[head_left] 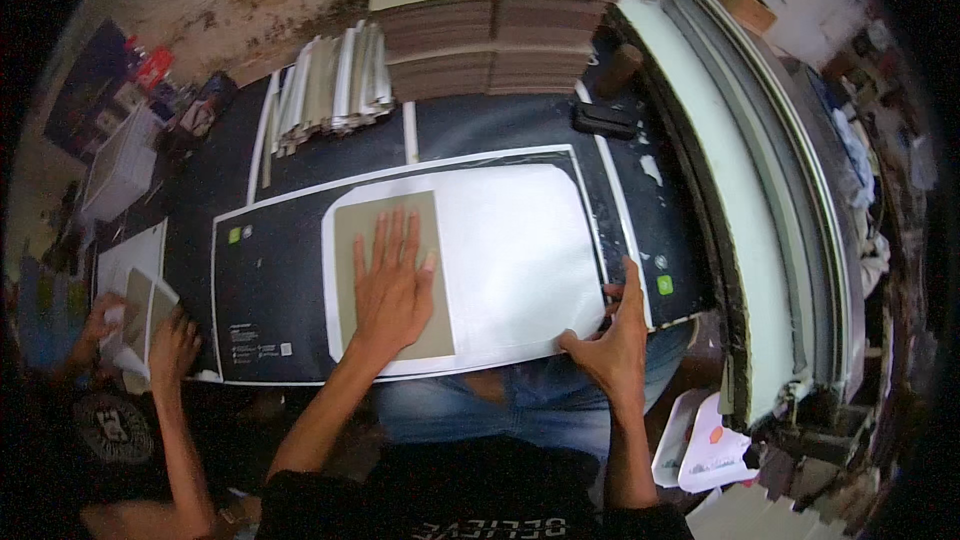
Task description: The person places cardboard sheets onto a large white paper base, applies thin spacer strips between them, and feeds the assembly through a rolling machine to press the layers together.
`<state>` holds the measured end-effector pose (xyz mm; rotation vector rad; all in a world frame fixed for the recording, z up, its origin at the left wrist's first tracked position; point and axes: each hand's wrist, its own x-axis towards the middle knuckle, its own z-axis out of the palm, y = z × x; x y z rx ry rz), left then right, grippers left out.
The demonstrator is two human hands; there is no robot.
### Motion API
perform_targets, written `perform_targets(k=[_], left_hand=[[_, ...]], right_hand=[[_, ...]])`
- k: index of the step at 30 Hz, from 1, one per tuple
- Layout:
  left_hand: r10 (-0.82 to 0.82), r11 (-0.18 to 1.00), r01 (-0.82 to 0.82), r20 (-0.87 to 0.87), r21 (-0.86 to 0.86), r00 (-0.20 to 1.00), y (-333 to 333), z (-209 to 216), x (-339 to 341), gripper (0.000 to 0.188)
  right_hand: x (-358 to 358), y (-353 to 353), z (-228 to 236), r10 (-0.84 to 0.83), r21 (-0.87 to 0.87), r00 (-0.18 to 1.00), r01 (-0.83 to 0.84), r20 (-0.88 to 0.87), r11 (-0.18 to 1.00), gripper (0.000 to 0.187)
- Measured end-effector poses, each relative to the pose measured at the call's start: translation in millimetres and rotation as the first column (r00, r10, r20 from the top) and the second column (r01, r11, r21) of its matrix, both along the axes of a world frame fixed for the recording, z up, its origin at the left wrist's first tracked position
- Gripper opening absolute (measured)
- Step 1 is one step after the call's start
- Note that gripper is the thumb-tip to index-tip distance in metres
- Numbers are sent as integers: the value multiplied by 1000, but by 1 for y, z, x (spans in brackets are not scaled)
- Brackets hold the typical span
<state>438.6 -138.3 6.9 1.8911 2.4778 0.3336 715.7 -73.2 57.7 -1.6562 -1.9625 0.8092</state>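
A large white sheet (515,250) with cut corners lies on the dark table mat before me. On its left part rests a grey-brown cardboard panel (432,325). My left hand (392,290) presses flat on that panel, fingers spread and pointing away from me. At the sheet's near right corner is my right hand (615,345). Its thumb touches the sheet's edge, and its index finger stretches up, apart from the thumb. The lower fingers of that hand are partly hidden.
Another person's hands (172,345) work on a similar sheet at the left. Stacked boards (440,35) and a bundle of strips (330,85) stand at the back. A black block (605,120) lies near a long roller machine (775,190) on the right. Printed sheets (710,445) lie below it.
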Motion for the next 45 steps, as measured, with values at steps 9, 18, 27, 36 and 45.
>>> perform_targets(k=[9,18,27,36,45], left_hand=[[-79,991,62,142,119,987,7,27,-21,60],[-172,703,189,-93,686,981,152,130,-105,54],[-248,887,328,-264,324,932,228,173,-134,48],[124,695,-181,133,695,983,84,202,-96,20],[-439,768,-564,891,304,-118,-28,58,91,69]], right_hand=[[39,52,-12,-4,82,1000,6,-18,997,83],[53,79,-59,-60,485,970,-63,234,872,56],[52,74,-63,-144,496,989,109,32,861,54],[55,77,-64,-129,509,991,100,22,855,47],[-45,-12,30,90,-235,711,-346,-698,908,48]])
